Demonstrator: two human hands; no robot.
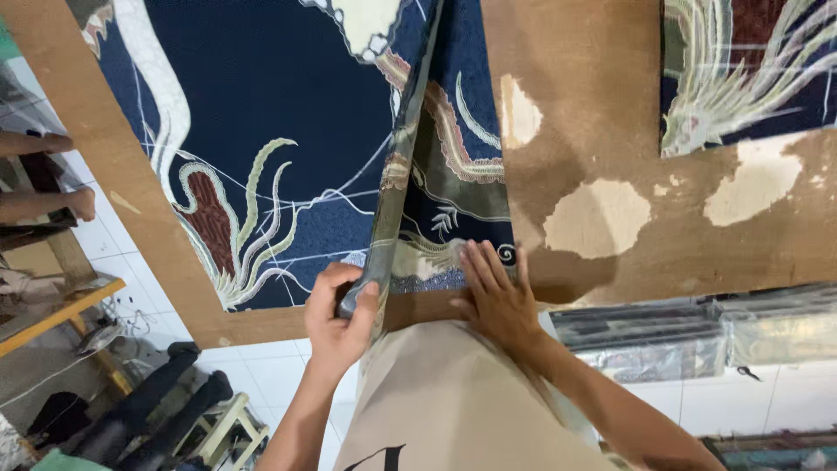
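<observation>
L hand point(340, 310) grip clamped on folded batik cloth point(410, 174) at surface point(593, 113) near edge; R hand point(499, 292) flat on cloth, fingers apart.

white tiled floor point(261, 366), wooden bench point(52, 314)

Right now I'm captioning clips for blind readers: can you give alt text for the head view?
A person's left hand grips a raised fold of dark blue patterned fabric on a brown worktable, while the right hand presses flat on the cloth beside it.
</observation>
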